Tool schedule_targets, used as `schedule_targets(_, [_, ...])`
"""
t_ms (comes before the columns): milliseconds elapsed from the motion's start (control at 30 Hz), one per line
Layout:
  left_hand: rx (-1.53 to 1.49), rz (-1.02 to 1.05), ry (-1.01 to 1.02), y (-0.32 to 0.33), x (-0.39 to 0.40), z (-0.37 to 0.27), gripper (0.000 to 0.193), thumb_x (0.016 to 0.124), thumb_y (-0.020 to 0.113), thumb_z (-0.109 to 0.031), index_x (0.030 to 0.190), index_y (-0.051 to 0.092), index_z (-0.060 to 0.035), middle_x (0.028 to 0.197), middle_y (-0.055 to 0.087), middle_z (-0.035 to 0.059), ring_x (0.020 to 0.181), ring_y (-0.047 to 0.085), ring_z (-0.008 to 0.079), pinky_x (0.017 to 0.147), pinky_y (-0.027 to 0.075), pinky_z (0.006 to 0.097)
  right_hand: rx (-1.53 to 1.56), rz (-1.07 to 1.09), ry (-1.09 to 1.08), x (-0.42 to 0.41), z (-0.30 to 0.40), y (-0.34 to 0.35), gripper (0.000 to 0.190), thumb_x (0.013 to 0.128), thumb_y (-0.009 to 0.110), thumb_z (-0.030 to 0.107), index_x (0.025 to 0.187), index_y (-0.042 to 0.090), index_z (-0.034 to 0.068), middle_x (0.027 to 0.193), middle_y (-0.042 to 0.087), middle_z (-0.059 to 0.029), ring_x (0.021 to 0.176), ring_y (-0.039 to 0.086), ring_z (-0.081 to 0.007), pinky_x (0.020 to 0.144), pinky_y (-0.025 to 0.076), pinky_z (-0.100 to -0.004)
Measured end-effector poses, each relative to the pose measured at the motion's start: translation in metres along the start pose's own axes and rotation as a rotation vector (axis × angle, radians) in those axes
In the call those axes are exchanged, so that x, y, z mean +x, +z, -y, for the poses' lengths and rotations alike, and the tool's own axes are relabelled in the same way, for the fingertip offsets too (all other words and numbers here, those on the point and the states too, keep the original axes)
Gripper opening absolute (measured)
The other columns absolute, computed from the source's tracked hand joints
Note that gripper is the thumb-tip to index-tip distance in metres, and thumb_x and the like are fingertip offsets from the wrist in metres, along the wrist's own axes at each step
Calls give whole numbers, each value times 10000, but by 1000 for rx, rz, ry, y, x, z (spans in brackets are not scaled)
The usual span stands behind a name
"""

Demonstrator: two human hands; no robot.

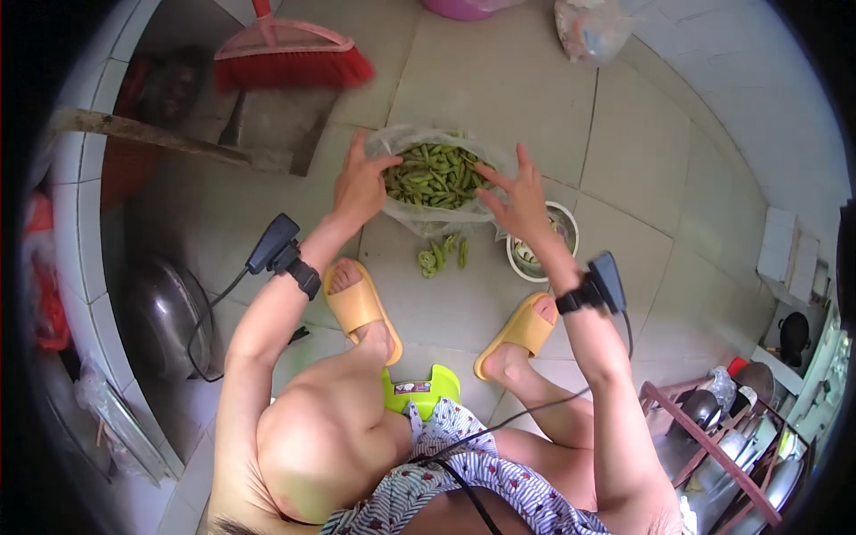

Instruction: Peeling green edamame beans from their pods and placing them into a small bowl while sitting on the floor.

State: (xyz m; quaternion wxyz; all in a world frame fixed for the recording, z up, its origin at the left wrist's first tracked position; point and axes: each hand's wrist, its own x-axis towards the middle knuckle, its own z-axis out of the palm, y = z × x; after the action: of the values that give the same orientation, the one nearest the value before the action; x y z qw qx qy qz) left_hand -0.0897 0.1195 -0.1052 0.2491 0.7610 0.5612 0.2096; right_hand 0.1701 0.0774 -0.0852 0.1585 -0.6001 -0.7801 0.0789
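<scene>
A clear plastic bag (428, 217) lies wide open on the tiled floor, filled with green bean pods (438, 175). At its left side is my left hand (361, 184), fingers spread, one fingertip by the pods. My right hand (521, 197) reaches over the bag's right side with fingers apart, fingertips at the pods. Whether either hand touches the plastic is hard to tell. Several loose pods (438, 256) lie on the floor just below the bag. Partly hidden under my right wrist stands a round white-rimmed bowl (568, 227) with pale and green pieces inside.
A red broom (294, 63) and a dustpan (281, 127) with a long handle are at the upper left. A metal basin (167, 321) leans at the left. A rack (712, 448) with pans stands lower right. A green plastic stool (428, 388) is beneath me.
</scene>
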Motion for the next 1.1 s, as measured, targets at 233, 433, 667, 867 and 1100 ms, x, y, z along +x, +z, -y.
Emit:
schedule_targets(233, [29, 209, -104, -18, 9, -12, 423, 715, 459, 67, 1134, 443, 9, 1308, 326, 219, 1064, 449, 416, 859, 403, 452, -1, 333, 294, 30, -33, 12, 530, 687, 531, -16, 1204, 457, 77, 1235, 409, -234, 1049, 480, -400, 838, 428, -424])
schedule_targets(433, [-171, 60, -64, -45, 21, -48, 467, 720, 476, 61, 1179, 393, 40, 1292, 338, 213, 1051, 458, 399, 840, 407, 423, 221, 41, 149, 55, -44, -23, 561, 648, 419, -113, 1184, 443, 53, 1079, 525, -203, 1025, 494, -368, 862, 401, -423])
schedule_targets(667, [9, 60, -38, -4, 23, 4, 550, 735, 517, 15, 1253, 337, -24, 1279, 308, 260, 1057, 437, 458, 853, 405, 460, 85, 364, 145, 74, -30, -30, 481, 707, 520, 6, 1175, 508, 117, 1137, 528, -171, 1039, 497, -371, 873, 407, -400])
schedule_targets(867, [62, 80, -90, -13, 21, -14, 622, 728, 627, -86, 1288, 366, -156, 1291, 302, 252, 1085, 440, 424, 878, 402, 439, 290, 21, 51, 73, -26, -27, 321, 727, 562, 53, 1039, 614, 109, 1124, 534, -163, 1049, 487, -347, 907, 378, -432])
schedule_targets(1100, [105, 123, 344, 0, 30, -5, 427, 652, 638, -61, 1071, 586, -127, 1166, 479, 146, 1054, 460, 323, 859, 384, 400, 569, 170, -9, 74, 23, 34, 190, 712, 549, 20, 885, 627, 27, 995, 570, -122, 985, 514, -294, 790, 448, -389])
